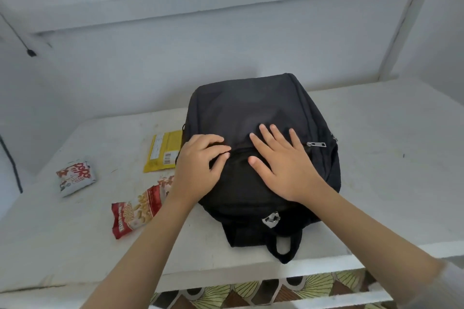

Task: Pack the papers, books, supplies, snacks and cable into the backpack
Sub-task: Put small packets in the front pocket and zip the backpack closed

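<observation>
A black backpack (251, 108) lies flat on the white table (376, 158), its carry loop (285, 248) toward me. My left hand (198, 168) has curled fingers gripping the fabric at the front pocket's zip line. My right hand (281, 165) rests flat on the pocket with its fingers spread. A metal zipper pull (316, 144) sits just right of my right hand. Left of the bag lie three snack packets: a yellow one (163, 152) partly under the bag's edge, a red one (136, 211) by my left wrist, and a white-and-red one (75, 178).
A white wall and shelf ledge (226, 17) rise behind the table. A thin black cable with a plug (30, 52) hangs at the far left, and a thicker black cable (12, 165) runs down the left edge. Patterned floor (251, 291) shows below the table's front edge.
</observation>
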Demonstrator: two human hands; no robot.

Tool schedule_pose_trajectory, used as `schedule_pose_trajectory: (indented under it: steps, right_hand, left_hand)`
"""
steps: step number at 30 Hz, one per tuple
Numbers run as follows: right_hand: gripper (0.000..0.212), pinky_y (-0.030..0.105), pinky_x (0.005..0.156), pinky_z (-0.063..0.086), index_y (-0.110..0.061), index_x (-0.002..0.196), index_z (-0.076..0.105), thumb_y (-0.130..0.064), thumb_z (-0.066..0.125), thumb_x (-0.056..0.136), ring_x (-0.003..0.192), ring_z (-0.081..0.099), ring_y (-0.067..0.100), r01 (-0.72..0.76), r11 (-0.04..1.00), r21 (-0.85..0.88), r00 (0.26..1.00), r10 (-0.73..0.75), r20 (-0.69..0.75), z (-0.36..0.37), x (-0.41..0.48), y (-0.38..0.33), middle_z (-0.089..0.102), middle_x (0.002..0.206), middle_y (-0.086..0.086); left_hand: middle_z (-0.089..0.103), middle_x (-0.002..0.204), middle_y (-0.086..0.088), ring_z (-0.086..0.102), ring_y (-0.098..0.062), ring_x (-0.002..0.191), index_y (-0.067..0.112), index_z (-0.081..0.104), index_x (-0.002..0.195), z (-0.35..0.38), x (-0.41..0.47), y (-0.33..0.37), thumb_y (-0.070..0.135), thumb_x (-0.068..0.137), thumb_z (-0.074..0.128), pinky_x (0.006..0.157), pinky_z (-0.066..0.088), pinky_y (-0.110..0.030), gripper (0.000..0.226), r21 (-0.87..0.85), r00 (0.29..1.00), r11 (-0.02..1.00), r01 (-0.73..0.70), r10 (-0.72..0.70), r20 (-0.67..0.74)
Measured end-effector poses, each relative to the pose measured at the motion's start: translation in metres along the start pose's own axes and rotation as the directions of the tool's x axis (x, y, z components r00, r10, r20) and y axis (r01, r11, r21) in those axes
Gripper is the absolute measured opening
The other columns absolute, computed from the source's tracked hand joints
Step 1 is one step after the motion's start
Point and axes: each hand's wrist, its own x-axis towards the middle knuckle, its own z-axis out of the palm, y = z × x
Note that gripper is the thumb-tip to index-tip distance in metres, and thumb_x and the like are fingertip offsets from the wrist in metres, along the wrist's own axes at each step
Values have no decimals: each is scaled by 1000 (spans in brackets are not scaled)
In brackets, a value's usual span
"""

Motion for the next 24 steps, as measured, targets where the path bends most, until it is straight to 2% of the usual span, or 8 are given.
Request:
schedule_pose_trajectory:
  steps: [3,5,8,10,12,19,21,24]
  right_hand:
    - [75,42,116,1,-23,148,26,-57,-1,87,146,10,21,-1,999,38,1000,1,-5,2,1,2,18,157,4]
    - [70,44,113,21,-17,139,45,-54,11,90,139,32,27,3,1000,25,999,-2,-45,2,5,2,38,148,10]
    - [55,38,83,51,-10,98,72,-44,30,91,95,66,33,60,997,-41,974,-68,-218,1,19,1,69,107,17]
    - [49,28,59,44,-12,74,69,-43,33,90,62,63,25,109,994,-15,960,-109,-259,-4,29,-2,69,72,7]
    - [43,23,53,33,-16,71,67,-40,37,89,50,55,17,148,985,86,952,-119,-281,-8,36,-7,58,54,-4]
    - [25,24,80,48,-12,108,67,-21,55,88,92,59,12,366,788,495,926,-254,-281,3,22,-67,68,98,-3]
    - [30,19,90,44,-13,118,61,-18,54,89,103,55,12,360,719,594,931,-319,-177,9,17,-93,65,109,-2]
    - [43,21,105,34,-14,136,43,-18,46,94,123,42,12,265,666,697,915,-401,36,23,15,-130,50,133,2]
  left_hand:
    - [64,115,5,48,-2,110,18,69,109,10,-17,6,29,89,48,97,35,-17,31,-59,989,987,147,-147,11]
    - [59,120,10,42,5,116,20,65,116,16,-28,14,29,91,45,103,26,-9,34,-120,971,964,236,-238,1]
    - [58,119,15,40,11,120,21,65,114,20,-40,23,19,90,50,105,26,-9,28,-185,936,926,329,-345,-61]
    - [59,112,20,46,11,116,23,65,110,15,-44,28,12,88,52,101,33,-9,28,-244,901,895,374,-413,-134]
    - [60,106,23,52,10,109,23,64,106,5,-47,30,10,88,50,94,38,-8,26,-283,867,877,387,-451,-213]
    - [58,95,35,57,4,93,27,65,99,-39,-81,-17,22,83,49,81,41,-7,23,-143,833,856,497,-516,-199]
    - [58,99,30,57,-1,95,29,69,97,-53,-92,-37,37,78,53,84,38,-10,26,-31,860,867,498,-498,-111]
    - [55,115,16,49,-5,105,61,56,104,-71,-112,-65,58,63,58,90,36,-26,41,15,825,830,558,-556,102]
